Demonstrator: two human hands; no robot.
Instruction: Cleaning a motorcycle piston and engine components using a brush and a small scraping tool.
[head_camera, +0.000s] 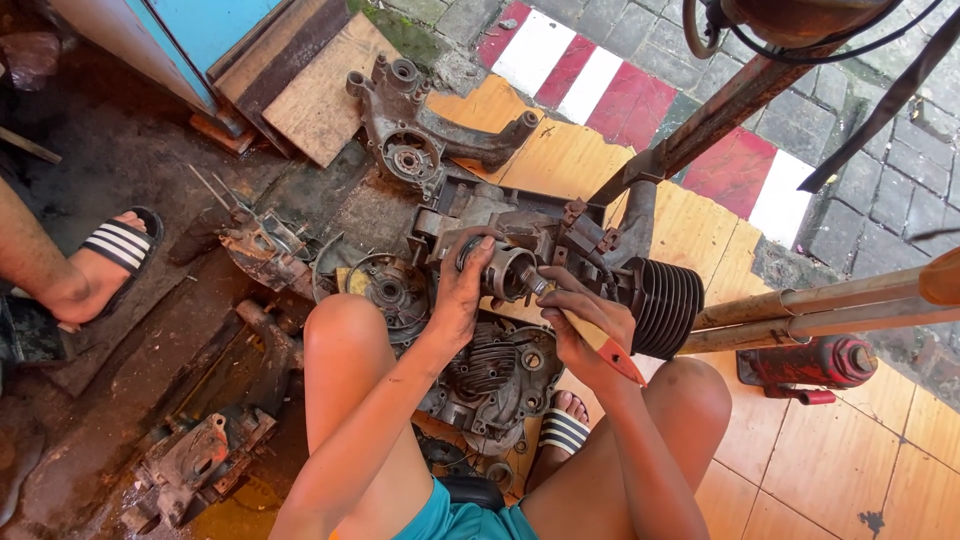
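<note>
Piston (500, 272), frame centre: left hand (462, 290) wrapped round it, axis lying left-right. Right hand (585, 325) clenched on a red-handled tool (600, 347), tip at the piston's right end. Finned cylinder (665, 305) just right.

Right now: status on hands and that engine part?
Left hand grips cylindrical engine part. Right hand holds red-handled tool, tip at the part. Finned cylinder close beside.
</note>
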